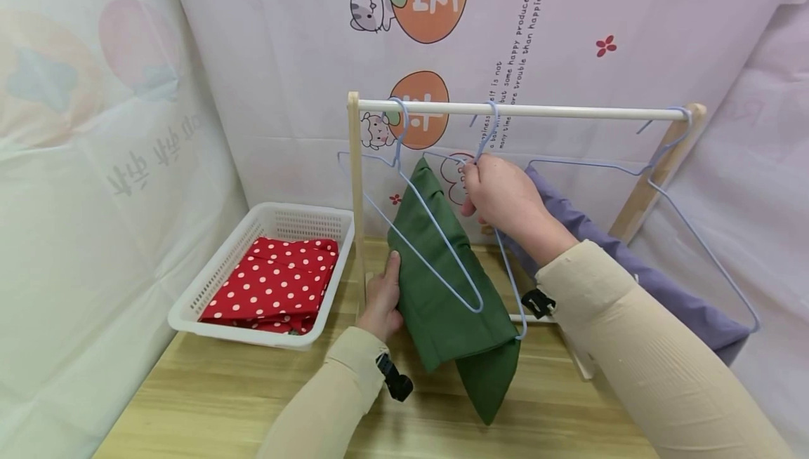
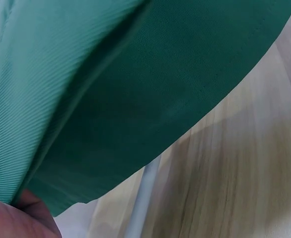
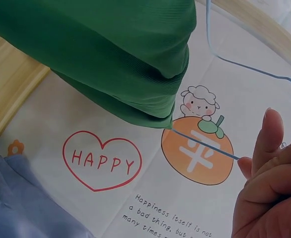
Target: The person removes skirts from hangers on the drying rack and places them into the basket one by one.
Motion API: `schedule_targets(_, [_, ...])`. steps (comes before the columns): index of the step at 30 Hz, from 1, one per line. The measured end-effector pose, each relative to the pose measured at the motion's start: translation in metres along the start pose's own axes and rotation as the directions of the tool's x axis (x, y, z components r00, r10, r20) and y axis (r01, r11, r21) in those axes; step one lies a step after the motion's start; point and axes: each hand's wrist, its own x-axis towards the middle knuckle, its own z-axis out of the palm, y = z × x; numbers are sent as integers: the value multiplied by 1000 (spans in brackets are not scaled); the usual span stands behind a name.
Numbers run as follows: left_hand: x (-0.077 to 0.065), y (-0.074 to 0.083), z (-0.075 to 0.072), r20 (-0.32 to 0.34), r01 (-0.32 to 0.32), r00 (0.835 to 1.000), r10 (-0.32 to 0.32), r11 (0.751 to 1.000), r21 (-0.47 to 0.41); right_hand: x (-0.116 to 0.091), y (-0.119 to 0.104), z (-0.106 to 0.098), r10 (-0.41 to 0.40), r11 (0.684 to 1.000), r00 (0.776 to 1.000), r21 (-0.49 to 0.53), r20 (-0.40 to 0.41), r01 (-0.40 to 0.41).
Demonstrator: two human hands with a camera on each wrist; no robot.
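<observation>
A folded green cloth (image 1: 436,304) drapes over a blue wire hanger (image 1: 496,122) whose hook is at the rod. My right hand (image 1: 505,196) grips this hanger just below its hook; in the right wrist view, curled fingers (image 3: 272,171) meet the wire beside the cloth's upper end. At the cloth's left edge, my left hand (image 1: 382,301) pinches the fabric between thumb and fingers. The left wrist view shows only the thumb area (image 2: 16,220) against the green fabric (image 2: 135,99). A bare blue hanger (image 1: 405,125) hangs in front of the cloth.
The white rod (image 1: 569,111) spans a wooden rack. At its right end, another blue hanger (image 1: 701,245) carries a purple cloth (image 1: 670,297). A white basket (image 1: 183,308) with a red polka-dot cloth (image 1: 278,280) stands left on the wooden table (image 1: 208,396).
</observation>
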Motion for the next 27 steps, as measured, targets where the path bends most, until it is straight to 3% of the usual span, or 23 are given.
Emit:
schedule_targets(16, [-4,0,-5,-4,-101,995,102,991,88,2,1,2,11,1000,1000,-5,-8,-11])
schedule_targets(27, [-4,-4,-10,-22,-123,992,127,982,142,1,2,-1,-4,999,999,-49,-32,2])
